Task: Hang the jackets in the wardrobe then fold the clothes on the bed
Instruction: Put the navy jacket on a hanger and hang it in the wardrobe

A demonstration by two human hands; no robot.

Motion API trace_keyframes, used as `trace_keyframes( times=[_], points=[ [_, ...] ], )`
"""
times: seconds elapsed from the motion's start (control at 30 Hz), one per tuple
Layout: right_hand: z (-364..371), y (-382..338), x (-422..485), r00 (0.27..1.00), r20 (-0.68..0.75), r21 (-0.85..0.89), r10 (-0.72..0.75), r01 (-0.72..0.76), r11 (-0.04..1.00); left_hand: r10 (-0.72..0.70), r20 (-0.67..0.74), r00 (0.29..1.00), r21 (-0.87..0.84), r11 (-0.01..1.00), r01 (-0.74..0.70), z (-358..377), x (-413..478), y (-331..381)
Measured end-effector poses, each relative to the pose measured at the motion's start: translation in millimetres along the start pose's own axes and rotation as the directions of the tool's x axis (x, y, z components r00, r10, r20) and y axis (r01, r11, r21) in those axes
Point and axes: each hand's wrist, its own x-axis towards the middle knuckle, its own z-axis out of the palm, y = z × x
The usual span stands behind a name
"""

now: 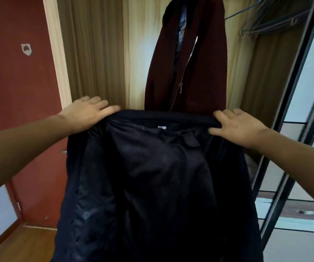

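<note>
L hand (88,113) + R hand (237,127) each grip the top edge of the black jacket (158,176), one per shoulder, fingers curled over the collar line. Held spread wide, lining toward camera, prob. to open the shoulders for a hanger. Jacket is in mid-air in front of the open wardrobe (95,53), just below the maroon jacket (188,63) hung inside. Spare hangers (262,23) upper R. Look: dark, faintly shiny lining, creased; small white neck label (161,127) centred; no hanger seen in it.
</note>
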Motion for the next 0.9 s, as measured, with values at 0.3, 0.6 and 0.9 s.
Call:
trace_keyframes(
  times=[0.3, 0.6, 0.9],
  points=[
    [-8, -14, 2, 0.831, 0.382, 0.445, 0.404, -0.548, 0.708, 0.054, 0.081, 0.995, -0.417, 0.909, -0.016, -6, 15, 23],
    [-33, -7, 22, 0.748, 0.066, 0.901, 0.661, -0.329, 0.282, -0.393, 0.178, 0.902, -0.878, 0.35, 0.325, -18, 57, 32],
    [-13, 13, 20, 0.9, 0.087, 0.661, 0.427, -0.373, 0.652, -0.255, 0.123, 0.959, -0.84, 0.487, 0.237, -13, 54, 17]
  ],
)
